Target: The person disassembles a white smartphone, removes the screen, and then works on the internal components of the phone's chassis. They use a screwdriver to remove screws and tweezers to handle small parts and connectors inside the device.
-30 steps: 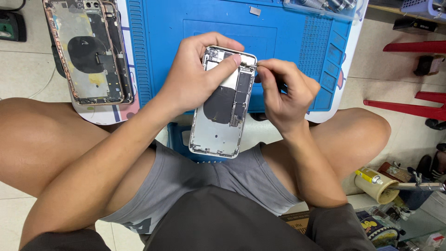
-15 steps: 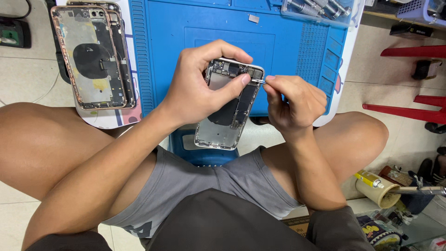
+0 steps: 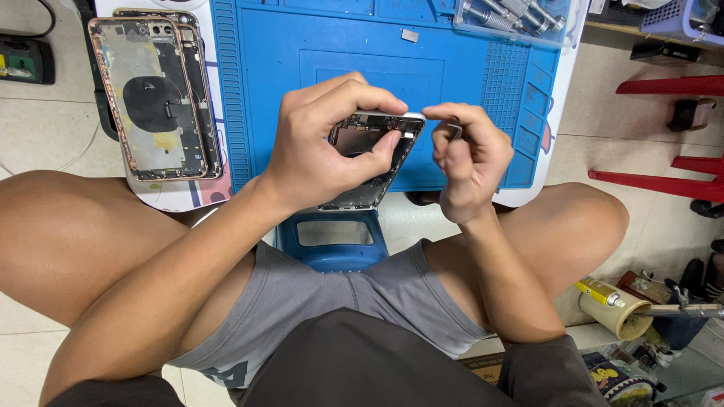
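Observation:
My left hand [image 3: 324, 143] grips an opened silver phone housing [image 3: 369, 162] by its top end, tilted up so its inside faces me, above the blue work mat [image 3: 302, 45]. My right hand [image 3: 467, 162] is closed beside the housing's upper right corner, pinching a small metal tool [image 3: 455, 130] whose tip I cannot make out. Both hands hover over my lap, between my bare knees.
Two more opened phone housings [image 3: 154, 98] lie stacked at the mat's left edge. A clear tray of metal tools [image 3: 513, 16] sits at the top right. A blue stool [image 3: 335, 237] shows below the phone. A glue tube in a tape roll [image 3: 607, 301] and red stool legs [image 3: 671, 181] stand on the right.
My left hand has tilted the phone housing upward and raised it, so it now looks shorter. My right hand moved up to its top right corner.

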